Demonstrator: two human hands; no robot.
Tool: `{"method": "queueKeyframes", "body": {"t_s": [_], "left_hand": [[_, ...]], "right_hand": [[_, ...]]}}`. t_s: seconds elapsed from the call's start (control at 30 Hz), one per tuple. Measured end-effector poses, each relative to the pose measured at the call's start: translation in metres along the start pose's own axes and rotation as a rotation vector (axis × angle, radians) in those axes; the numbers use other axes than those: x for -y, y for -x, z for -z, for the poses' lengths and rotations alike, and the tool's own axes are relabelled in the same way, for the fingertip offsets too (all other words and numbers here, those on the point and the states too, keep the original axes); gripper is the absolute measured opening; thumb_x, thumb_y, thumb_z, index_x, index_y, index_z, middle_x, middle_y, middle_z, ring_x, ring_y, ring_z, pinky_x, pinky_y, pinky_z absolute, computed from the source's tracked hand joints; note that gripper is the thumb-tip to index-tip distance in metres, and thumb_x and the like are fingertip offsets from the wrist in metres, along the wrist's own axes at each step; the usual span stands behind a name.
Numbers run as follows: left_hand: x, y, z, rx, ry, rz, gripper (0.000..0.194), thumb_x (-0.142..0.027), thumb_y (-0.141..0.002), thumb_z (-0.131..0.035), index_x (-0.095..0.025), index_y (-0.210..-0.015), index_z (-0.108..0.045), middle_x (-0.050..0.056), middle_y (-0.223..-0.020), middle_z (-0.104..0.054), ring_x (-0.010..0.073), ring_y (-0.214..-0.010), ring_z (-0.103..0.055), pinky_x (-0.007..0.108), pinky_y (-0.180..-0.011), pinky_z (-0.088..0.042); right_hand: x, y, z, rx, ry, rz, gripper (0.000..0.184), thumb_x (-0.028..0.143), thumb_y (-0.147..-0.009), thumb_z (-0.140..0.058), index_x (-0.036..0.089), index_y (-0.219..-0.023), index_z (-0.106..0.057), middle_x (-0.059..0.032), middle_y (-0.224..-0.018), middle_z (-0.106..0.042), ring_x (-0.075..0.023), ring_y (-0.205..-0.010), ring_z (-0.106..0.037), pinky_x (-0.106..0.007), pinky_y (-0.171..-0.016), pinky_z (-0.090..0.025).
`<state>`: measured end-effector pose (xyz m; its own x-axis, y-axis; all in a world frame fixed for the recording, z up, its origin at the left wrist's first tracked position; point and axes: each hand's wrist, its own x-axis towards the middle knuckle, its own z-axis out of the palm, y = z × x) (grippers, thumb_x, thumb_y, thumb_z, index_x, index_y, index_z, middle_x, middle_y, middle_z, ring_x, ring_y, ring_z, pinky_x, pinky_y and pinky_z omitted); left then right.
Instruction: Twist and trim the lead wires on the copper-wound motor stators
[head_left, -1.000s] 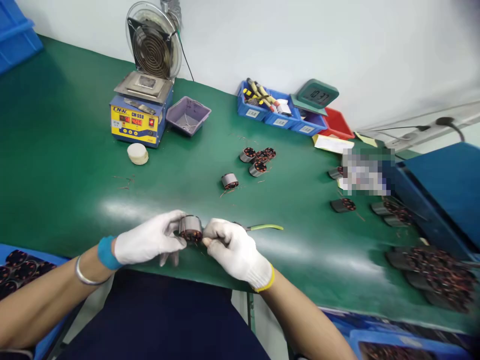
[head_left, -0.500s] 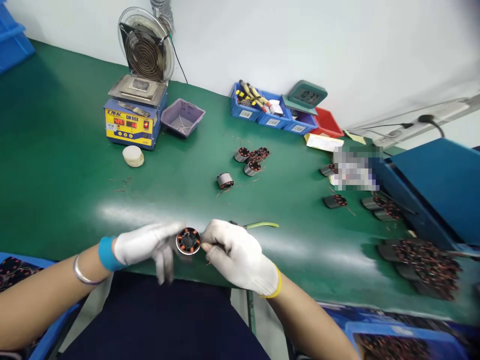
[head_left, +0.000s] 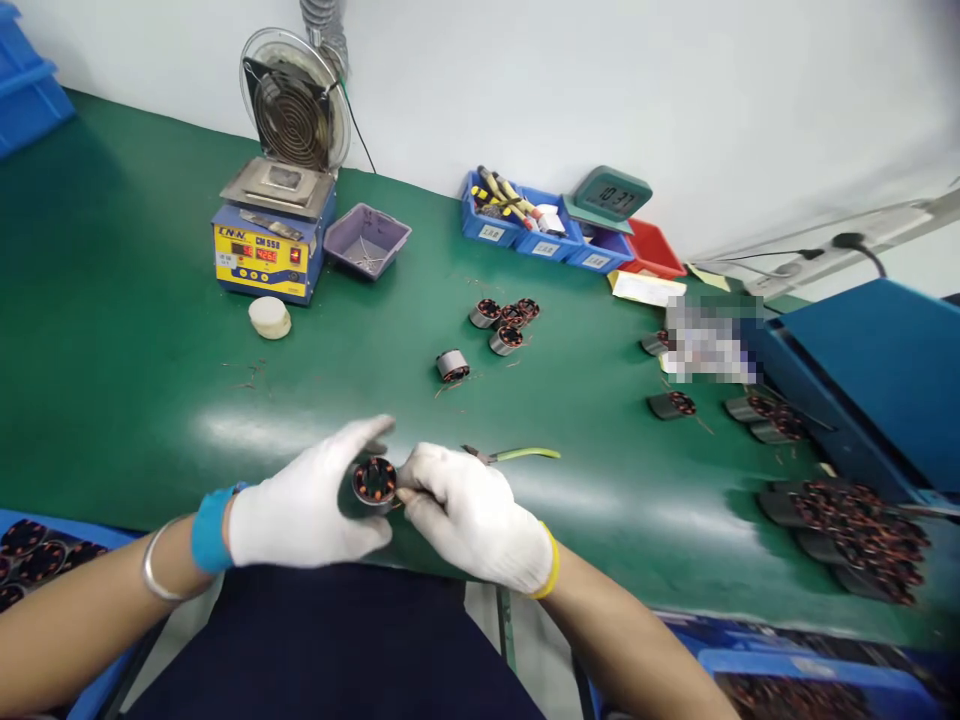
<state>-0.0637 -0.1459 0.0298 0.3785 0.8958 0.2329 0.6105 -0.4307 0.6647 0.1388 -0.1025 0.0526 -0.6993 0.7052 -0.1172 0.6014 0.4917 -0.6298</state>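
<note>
Near the front edge of the bench, a wound motor stator (head_left: 375,482) with a dark ring top and copper coils is between my white-gloved hands. My right hand (head_left: 469,515) pinches at its right edge, where a bit of copper wire shows; whether the fingertips grip the rim or the wire is hard to see. Around the left side curves my left hand (head_left: 311,495), its thumb and fingers spread apart, without a closed grip. Green-handled cutters (head_left: 517,454) lie just beyond my right hand.
Several stators (head_left: 507,340) stand mid-bench, and a large cluster (head_left: 862,540) sits at right by a blue machine (head_left: 870,370). At back left is a solder pot (head_left: 262,250) beside a purple tray (head_left: 394,240). Tool bins (head_left: 491,233) and a clock (head_left: 613,192) line the wall.
My left hand has turned and opened around the stator, its fingers now spread. The stator has tipped so its side shows below the top. My right hand keeps its pinch.
</note>
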Motion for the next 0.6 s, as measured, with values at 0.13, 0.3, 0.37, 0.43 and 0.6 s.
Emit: {"method": "queueKeyframes", "body": {"t_s": [0.13, 0.3, 0.37, 0.43, 0.6], "left_hand": [[0.018, -0.010, -0.021, 0.041, -0.255, -0.020, 0.022, -0.027, -0.078, -0.061, -0.018, -0.097, -0.060, 0.006, -0.091, -0.068, 0.0243, -0.090, -0.064, 0.053, -0.104, -0.038], [0.037, -0.010, -0.034, 0.041, -0.326, 0.031, 0.033, -0.041, -0.072, -0.066, -0.017, -0.093, -0.060, 0.005, -0.087, -0.066, 0.0251, -0.087, -0.064, 0.052, -0.103, -0.039], [0.043, -0.008, -0.034, 0.058, -0.279, 0.063, 0.042, -0.048, -0.068, -0.070, -0.017, -0.094, -0.060, 0.004, -0.087, -0.065, 0.0252, -0.088, -0.064, 0.050, -0.102, -0.040], [0.046, -0.007, -0.034, 0.061, -0.254, 0.070, 0.045, -0.051, -0.067, -0.071, -0.017, -0.095, -0.061, 0.005, -0.087, -0.065, 0.0254, -0.088, -0.063, 0.050, -0.102, -0.041], [0.046, -0.009, -0.034, 0.034, -0.245, 0.085, 0.039, -0.053, -0.071, -0.066, -0.017, -0.085, -0.061, 0.006, -0.078, -0.063, 0.0242, -0.080, -0.062, 0.047, -0.097, -0.043]], "right_hand": [[-0.011, -0.012, -0.022, -0.018, -0.191, -0.242, 0.013, 0.026, -0.082, -0.052, 0.020, -0.073, -0.059, -0.0018, -0.073, -0.061, -0.0137, -0.066, -0.054, -0.024, -0.059, -0.039], [-0.047, -0.017, -0.040, -0.033, -0.736, -0.413, 0.019, 0.036, -0.082, -0.049, 0.018, -0.079, -0.055, 0.0014, -0.058, -0.055, -0.0118, -0.049, -0.048, -0.025, -0.049, -0.039], [-0.056, -0.011, -0.036, -0.255, -0.547, -0.334, 0.022, 0.034, -0.083, -0.051, 0.016, -0.093, -0.058, -0.0061, -0.079, -0.065, -0.0164, -0.067, -0.060, -0.029, -0.060, -0.048], [-0.056, -0.005, -0.030, -0.428, -0.193, -0.117, 0.029, 0.031, -0.082, -0.054, 0.016, -0.107, -0.057, -0.0137, -0.108, -0.064, -0.0233, -0.099, -0.061, -0.037, -0.081, -0.051], [-0.032, -0.010, -0.035, -0.105, 0.529, 0.254, 0.034, 0.020, -0.089, -0.047, 0.015, -0.121, -0.057, -0.0153, -0.104, -0.066, -0.0273, -0.096, -0.062, -0.044, -0.087, -0.047]]}}
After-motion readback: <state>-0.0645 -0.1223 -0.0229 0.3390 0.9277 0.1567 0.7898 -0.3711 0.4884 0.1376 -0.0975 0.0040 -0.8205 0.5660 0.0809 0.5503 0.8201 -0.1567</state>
